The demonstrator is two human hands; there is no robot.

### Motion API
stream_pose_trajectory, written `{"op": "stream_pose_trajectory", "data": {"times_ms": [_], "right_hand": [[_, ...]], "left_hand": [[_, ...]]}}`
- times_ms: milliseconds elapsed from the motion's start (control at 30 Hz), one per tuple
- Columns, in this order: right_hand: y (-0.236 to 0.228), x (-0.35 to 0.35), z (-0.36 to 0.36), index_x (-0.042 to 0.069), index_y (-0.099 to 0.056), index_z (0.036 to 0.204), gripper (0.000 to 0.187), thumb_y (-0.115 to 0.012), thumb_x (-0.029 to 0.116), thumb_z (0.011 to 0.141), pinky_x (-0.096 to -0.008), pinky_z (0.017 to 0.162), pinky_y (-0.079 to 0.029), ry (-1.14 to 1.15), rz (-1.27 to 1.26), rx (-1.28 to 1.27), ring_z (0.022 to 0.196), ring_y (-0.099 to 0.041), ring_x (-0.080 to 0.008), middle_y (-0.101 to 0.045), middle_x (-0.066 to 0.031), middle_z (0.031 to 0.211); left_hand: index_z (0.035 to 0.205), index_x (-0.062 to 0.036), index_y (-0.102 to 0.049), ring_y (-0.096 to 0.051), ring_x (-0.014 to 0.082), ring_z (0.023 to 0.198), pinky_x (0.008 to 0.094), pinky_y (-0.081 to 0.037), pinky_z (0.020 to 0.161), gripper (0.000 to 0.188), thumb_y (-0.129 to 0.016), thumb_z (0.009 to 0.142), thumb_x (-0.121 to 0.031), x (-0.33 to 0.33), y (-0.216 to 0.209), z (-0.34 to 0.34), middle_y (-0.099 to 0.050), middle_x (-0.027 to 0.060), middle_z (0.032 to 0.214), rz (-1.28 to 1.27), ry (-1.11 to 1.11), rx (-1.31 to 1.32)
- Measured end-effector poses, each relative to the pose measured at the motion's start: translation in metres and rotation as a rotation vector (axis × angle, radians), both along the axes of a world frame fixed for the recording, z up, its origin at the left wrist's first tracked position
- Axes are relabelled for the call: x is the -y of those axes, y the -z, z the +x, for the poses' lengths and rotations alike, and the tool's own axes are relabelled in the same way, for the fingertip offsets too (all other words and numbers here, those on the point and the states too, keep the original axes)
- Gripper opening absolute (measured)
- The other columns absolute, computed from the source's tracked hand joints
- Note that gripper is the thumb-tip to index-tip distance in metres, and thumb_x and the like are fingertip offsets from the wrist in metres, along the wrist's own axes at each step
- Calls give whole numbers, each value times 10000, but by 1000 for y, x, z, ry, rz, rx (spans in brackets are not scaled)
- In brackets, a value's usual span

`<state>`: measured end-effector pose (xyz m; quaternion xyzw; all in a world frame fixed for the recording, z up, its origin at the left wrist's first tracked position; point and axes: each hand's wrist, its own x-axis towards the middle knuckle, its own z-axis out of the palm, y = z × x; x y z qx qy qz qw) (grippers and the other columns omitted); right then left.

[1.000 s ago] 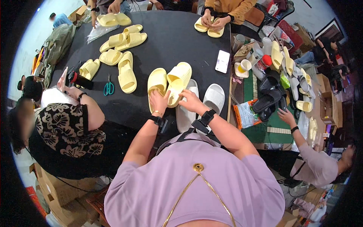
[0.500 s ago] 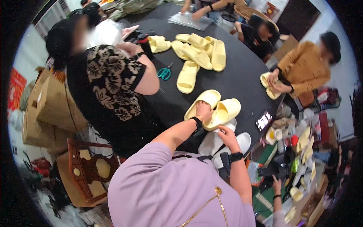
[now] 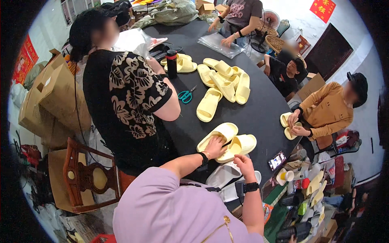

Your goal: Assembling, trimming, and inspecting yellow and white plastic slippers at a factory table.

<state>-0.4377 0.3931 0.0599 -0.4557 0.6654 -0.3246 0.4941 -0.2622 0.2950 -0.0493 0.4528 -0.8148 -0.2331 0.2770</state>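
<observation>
Two pale-yellow ribbed slides lie side by side near the close edge of the black table: the left slide and the right slide. Their long axes run roughly parallel, slanting from lower left to upper right, and the right slide's strap sits toward its far end.

The person's left hand lies over the inner side of the left slide, at the seam between the pair, so it is the nearer hand to both. Its fingers point down and are partly hidden; whether they pinch anything does not show. The right hand hovers just beside the right slide's near edge, fingers curled together; the view does not settle whether something small is between them. From it, the slide lies ahead and to the left.

White slippers lie below the pair, partly behind the right forearm. Farther off are a heap of yellow slides and teal-handled scissors.
</observation>
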Motion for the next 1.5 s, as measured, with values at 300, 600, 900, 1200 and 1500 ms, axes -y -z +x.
{"op": "stream_pose_trajectory", "data": {"times_ms": [300,600,900,1200,1500], "right_hand": [[-42,33,20,13,-606,1187,351,-548,289,978,-244,767,-488,-4,-25,86,886,-640,-117,-679,-71,1032],[-87,69,55,27,-582,1214,386,-545,336,984,-287,822,-498,15,-76,253,956,-623,-136,-646,-68,1093],[-138,86,79,-6,-427,1377,538,-611,263,949,-331,934,-474,-31,-266,401,1150,-543,-195,-531,-114,1300],[-183,96,132,-51,-239,1474,759,-651,191,884,-349,1088,-338,-50,-437,459,1347,-382,-256,-407,-188,1445],[-197,86,147,-44,-575,1153,320,-642,113,881,-302,701,-543,299,-529,920,854,-630,-148,-653,-76,963]], "left_hand": [[1208,-34,-597,-438,367,1253,460,-309,1088,447,-594,871,-327,-2,-9,2,-537,192,1261,14,3,6],[1203,-9,-583,-436,365,1255,459,-307,1091,470,-601,860,-330,7,-17,11,-533,189,1270,-4,3,8],[1230,-32,-554,-461,375,1225,483,-324,1070,482,-593,861,-340,3,0,0,-534,208,1246,-73,-25,14],[1170,-27,-592,-438,358,1243,475,-312,1076,451,-587,840,-334,4,8,-6,-526,186,1276,-21,-7,42],[1108,17,-605,-519,351,1138,471,-354,1036,402,-579,867,-303,85,8,29,-548,204,1224,-198,-62,188]]}}
